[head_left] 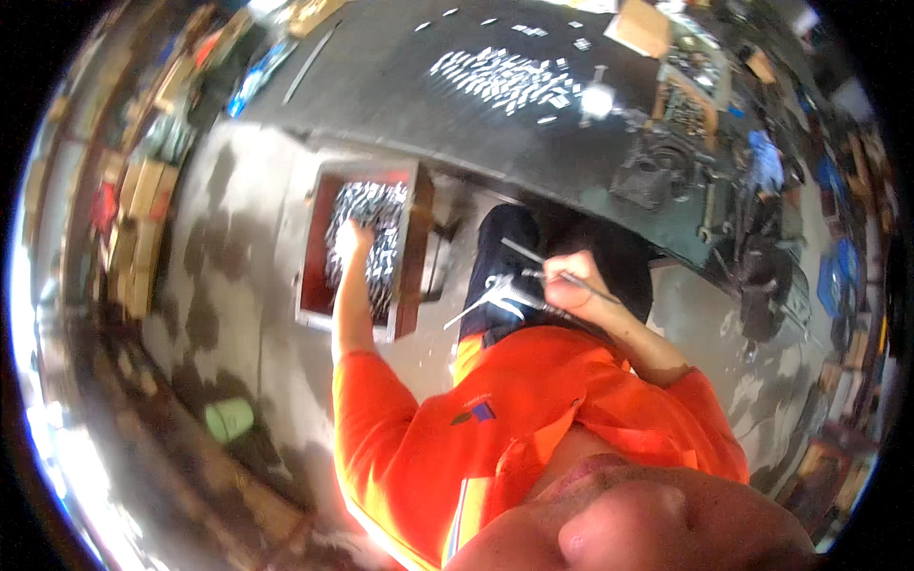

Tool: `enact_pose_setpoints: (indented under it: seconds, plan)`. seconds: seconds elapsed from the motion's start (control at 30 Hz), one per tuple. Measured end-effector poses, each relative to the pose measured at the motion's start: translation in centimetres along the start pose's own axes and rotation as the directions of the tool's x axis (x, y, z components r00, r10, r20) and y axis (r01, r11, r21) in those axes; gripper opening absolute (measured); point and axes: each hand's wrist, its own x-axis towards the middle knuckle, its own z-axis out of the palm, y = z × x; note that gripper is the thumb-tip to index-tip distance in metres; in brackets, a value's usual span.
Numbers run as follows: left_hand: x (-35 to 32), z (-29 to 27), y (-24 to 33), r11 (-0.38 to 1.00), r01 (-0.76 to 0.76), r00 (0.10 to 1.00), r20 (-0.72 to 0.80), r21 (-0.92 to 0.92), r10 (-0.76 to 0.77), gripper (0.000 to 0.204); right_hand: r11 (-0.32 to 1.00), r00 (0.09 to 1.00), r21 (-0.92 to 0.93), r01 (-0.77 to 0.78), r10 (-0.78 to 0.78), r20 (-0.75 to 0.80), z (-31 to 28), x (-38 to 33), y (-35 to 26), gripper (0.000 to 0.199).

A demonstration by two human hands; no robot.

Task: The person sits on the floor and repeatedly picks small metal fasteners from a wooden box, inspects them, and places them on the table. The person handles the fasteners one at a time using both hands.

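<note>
Head view: left hand (350, 235) reaching into a red rectangular metal bin (314, 249) on the concrete floor (228, 285), fingers curled down among shiny, thin, jumbled silver metal pieces (376, 211); grasp not discernible. Right hand (569, 284) closed around slim, bright steel rods (519, 290) above the lap. Dark tabletop (400, 95) beyond, scattered with similar silver pieces.

Metal pieces (367, 233) in crate (314, 276), left.
</note>
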Motion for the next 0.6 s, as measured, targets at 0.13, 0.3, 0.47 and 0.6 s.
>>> enact_pose_setpoints:
  seconds: [0.13,0.3,0.47,0.6]
  plan:
    - [0.7,-0.3,0.3,0.997,-0.068,0.995,0.067,-0.044,0.071,0.032,0.997,1.000,0.072,-0.001,0.002,-0.017,-0.2,-0.2,0.4,0.017]
    - [-0.4,-1.0,0.1,0.941,-0.310,0.945,-0.148,-0.133,0.290,0.034,0.997,0.997,0.028,0.071,-0.070,-0.045,-0.5,-0.2,0.6,0.019]
    - [-5.4,-9.2,4.7,0.701,-0.463,0.881,-0.195,-0.543,0.431,0.028,0.999,0.996,0.020,0.049,-0.048,-0.073,-1.0,-0.4,0.0,0.019]
    - [-10.5,-15.3,9.3,0.125,-0.110,0.852,-0.029,-0.986,0.523,0.011,0.993,0.990,-0.022,0.117,-0.119,-0.078,-0.5,0.2,0.1,0.019]
